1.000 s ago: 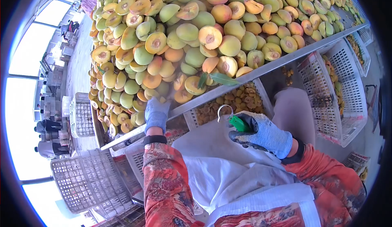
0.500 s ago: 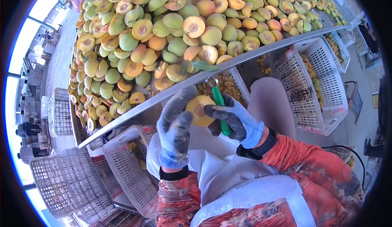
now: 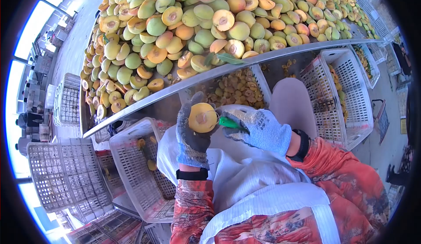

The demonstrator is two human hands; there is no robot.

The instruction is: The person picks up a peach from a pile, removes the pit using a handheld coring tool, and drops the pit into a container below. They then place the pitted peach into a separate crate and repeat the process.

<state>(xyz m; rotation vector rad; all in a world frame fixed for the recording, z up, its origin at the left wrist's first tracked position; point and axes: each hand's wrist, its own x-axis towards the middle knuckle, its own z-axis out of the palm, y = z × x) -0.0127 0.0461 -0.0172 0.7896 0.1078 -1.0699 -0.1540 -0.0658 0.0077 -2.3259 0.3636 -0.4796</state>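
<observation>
My left hand (image 3: 193, 136), in a blue and grey glove, holds a halved yellow fruit (image 3: 202, 117) with its cut face up. Just right of it, my right hand (image 3: 258, 127) is closed around a green-handled tool (image 3: 228, 122). The tool's thin wire loop points at the fruit's right edge; whether it touches the flesh is hard to tell. Beyond both hands, halved fruits (image 3: 188, 22) are heaped on a metal-edged table (image 3: 175, 87). A green leaf (image 3: 230, 59) lies at the table's edge.
Below the table edge a crate holds small fruit pieces (image 3: 239, 88). White plastic crates stand at the right (image 3: 351, 95), at the left (image 3: 66, 174) and beside my left arm (image 3: 136, 169). My knee (image 3: 291, 103) sticks up between the crates.
The fruit half has gone from my right fingers into my left hand. My right hand has turned the green tool from upright to pointing left at the fruit. The view has shifted slightly.
</observation>
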